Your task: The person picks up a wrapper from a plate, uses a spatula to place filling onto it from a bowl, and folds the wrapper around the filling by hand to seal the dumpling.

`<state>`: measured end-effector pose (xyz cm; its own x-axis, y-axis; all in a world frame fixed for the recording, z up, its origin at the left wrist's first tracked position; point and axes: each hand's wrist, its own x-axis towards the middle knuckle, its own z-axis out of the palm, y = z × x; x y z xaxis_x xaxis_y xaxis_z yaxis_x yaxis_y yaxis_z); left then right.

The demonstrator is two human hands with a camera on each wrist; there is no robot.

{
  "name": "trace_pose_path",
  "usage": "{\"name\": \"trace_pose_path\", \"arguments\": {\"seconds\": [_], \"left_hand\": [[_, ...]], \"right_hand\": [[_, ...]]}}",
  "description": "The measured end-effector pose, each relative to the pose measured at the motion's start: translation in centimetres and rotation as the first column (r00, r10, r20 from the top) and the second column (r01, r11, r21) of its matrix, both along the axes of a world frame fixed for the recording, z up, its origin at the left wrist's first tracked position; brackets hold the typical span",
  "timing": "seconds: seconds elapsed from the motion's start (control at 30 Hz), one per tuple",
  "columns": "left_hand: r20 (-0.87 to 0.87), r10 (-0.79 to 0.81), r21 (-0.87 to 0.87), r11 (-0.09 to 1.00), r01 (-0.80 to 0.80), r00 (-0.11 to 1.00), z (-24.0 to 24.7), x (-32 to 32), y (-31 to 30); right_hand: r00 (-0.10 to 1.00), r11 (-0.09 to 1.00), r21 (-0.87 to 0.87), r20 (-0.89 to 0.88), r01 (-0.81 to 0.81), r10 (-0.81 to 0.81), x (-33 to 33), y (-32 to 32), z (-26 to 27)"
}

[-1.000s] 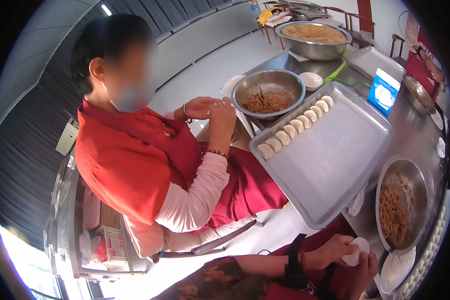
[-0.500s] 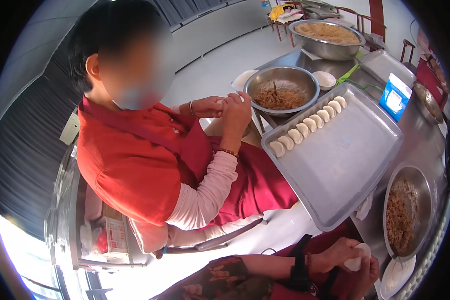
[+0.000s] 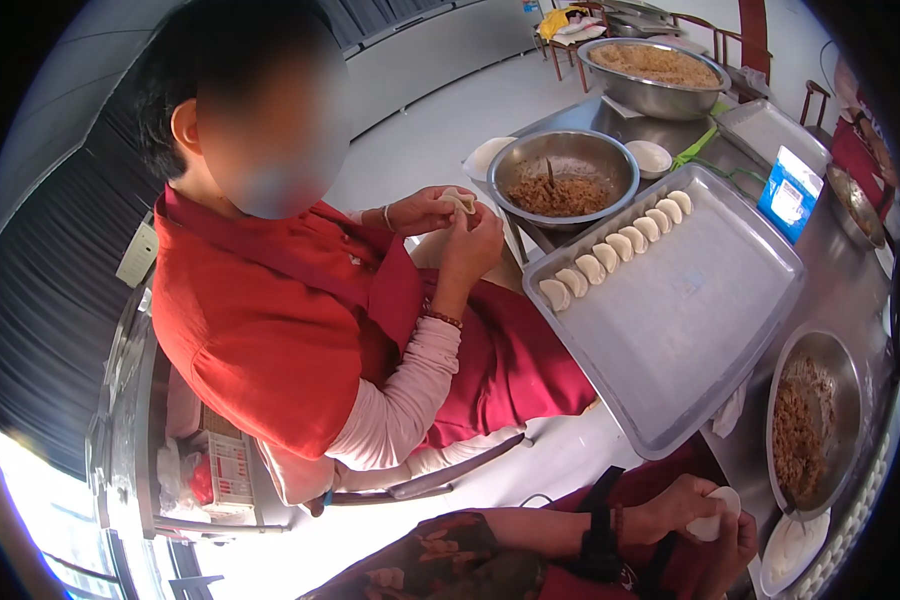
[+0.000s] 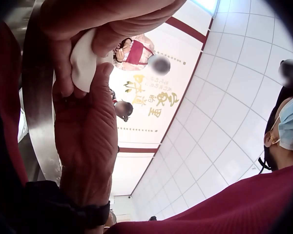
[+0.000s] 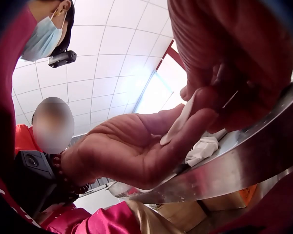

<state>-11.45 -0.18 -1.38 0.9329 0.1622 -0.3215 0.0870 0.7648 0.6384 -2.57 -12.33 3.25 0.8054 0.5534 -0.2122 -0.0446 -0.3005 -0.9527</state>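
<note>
My left hand (image 3: 682,503) pinches a white round dumpling wrapper (image 3: 712,514) at its edge, low on the right of the head view. From the other side my right hand (image 3: 732,552) grips the same wrapper. In the left wrist view the wrapper (image 4: 83,62) looks folded over, with my left hand (image 4: 112,22) above it and my right hand (image 4: 85,131) below. Its thin edge (image 5: 178,122) shows between thumb and fingers of my left hand (image 5: 132,144) in the right wrist view, beside my right hand (image 5: 234,53). Whatever lies inside the wrapper is hidden.
A metal bowl of filling (image 3: 800,440) and a stack of wrappers (image 3: 792,550) stand beside my hands. A grey tray (image 3: 680,320) carries a row of dumplings (image 3: 618,248). Opposite, a seated person (image 3: 260,320) shapes a dumpling (image 3: 458,200) near another filling bowl (image 3: 530,150).
The head view has shifted, so tray and bowls sit farther right. My hands keep hold of the wrapper with little movement. The seated person's hands have turned, showing their dumpling more fully.
</note>
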Motion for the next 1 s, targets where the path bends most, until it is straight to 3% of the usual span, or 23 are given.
{"name": "trace_pose_path", "arguments": {"seconds": [0.27, 0.57, 0.83, 1.0], "left_hand": [[0.005, -0.001, 0.001, 1.0, 0.001, 1.0, -0.4, 0.1, -0.1], [-0.001, -0.002, 0.019, 1.0, 0.002, 1.0, -0.6, 0.3, -0.4], [-0.031, 0.002, 0.018, 1.0, -0.001, 1.0, -0.1, 0.5, -0.6], [-0.027, -0.013, 0.037, 0.999, 0.014, 1.0, -0.4, 0.7, -0.7]], "right_hand": [[1.0, 1.0, 0.011, -0.011, -0.026, 0.026, 0.0, -0.3, -0.2], [0.999, 0.993, 0.113, 0.036, -0.023, 0.019, 1.6, -3.0, -5.7], [0.997, 0.995, 0.1, 0.07, 0.006, -0.013, 1.1, -2.6, -4.7], [0.997, 0.984, 0.164, -0.034, 0.067, -0.062, 0.2, -2.2, -4.0]]}}
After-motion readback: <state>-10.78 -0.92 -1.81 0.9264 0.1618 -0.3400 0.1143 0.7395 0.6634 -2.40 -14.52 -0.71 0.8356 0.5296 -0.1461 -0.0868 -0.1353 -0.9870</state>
